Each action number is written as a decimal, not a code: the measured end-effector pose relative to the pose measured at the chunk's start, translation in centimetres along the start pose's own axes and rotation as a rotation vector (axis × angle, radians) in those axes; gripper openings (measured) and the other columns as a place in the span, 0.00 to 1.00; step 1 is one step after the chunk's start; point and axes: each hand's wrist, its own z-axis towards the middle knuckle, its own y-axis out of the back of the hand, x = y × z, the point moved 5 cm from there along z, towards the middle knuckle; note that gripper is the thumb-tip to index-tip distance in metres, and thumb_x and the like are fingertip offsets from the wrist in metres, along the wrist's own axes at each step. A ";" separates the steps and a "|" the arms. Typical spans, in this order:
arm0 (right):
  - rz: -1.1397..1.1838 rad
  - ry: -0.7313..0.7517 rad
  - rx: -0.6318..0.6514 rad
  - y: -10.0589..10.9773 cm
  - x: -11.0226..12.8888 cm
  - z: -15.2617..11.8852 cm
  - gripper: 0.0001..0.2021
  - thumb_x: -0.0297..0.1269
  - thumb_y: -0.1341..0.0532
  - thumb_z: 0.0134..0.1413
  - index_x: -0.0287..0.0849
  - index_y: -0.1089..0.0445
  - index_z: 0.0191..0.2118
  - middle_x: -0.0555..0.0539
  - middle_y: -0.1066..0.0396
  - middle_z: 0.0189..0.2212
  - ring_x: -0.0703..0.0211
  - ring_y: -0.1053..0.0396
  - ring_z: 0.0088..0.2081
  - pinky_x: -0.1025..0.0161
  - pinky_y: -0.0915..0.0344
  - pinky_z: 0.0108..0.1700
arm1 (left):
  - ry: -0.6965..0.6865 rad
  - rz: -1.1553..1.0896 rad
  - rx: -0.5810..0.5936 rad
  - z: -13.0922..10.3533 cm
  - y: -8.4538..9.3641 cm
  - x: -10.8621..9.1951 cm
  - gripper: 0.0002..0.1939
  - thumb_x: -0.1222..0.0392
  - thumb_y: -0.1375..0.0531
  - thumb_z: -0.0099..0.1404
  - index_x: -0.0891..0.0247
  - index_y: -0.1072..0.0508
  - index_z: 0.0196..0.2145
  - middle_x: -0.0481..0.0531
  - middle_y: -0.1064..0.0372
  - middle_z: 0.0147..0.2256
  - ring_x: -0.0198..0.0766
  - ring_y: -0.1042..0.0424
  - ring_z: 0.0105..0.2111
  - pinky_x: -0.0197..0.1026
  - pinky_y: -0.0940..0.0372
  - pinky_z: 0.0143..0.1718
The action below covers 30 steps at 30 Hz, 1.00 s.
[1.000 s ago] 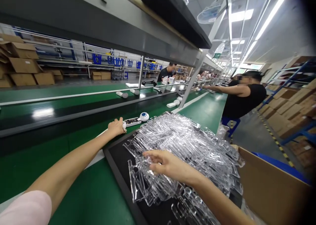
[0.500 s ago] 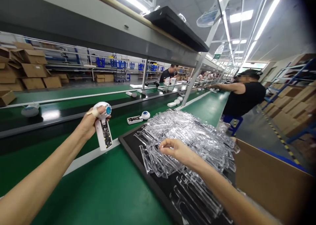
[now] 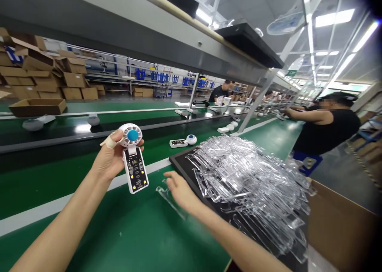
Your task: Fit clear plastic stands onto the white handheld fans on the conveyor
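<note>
My left hand [image 3: 108, 158] is closed around the neck of a white handheld fan [image 3: 136, 171], held upright with its blue-centred head at the top. The fan's handle has its circuit board exposed and facing me. A pale wrap covers part of my left thumb. To the right, my right hand [image 3: 182, 192] holds a clear plastic frame-like piece [image 3: 168, 199] over the green bench, apart from the fan. Beside that hand, a heap of similar clear plastic pieces [image 3: 238, 164] lies on a black tray [image 3: 180, 160].
Another open fan [image 3: 182, 142] lies on the green surface beyond the tray. More white fans [image 3: 93, 120] lie along the dark conveyor. A post [image 3: 256, 102] rises behind the heap, and a cardboard box [image 3: 337, 220] stands at right. A co-worker [image 3: 331, 124] sits farther along.
My right hand has moved left from the heap, bringing a clear plastic piece with it. The fan in my left hand has turned so its circuit board faces me more. The view has swung left.
</note>
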 end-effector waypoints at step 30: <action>-0.118 0.412 -0.213 -6.5 5.9 -1.8 0.33 0.38 0.51 0.64 0.54 0.69 0.69 0.42 0.38 0.53 0.51 0.34 0.49 0.54 0.31 0.46 | -0.038 0.037 -0.026 -2.5 -1.1 0.6 0.26 0.51 0.32 0.46 0.64 0.28 0.42 0.56 0.25 0.36 0.49 0.26 0.37 0.48 0.30 0.39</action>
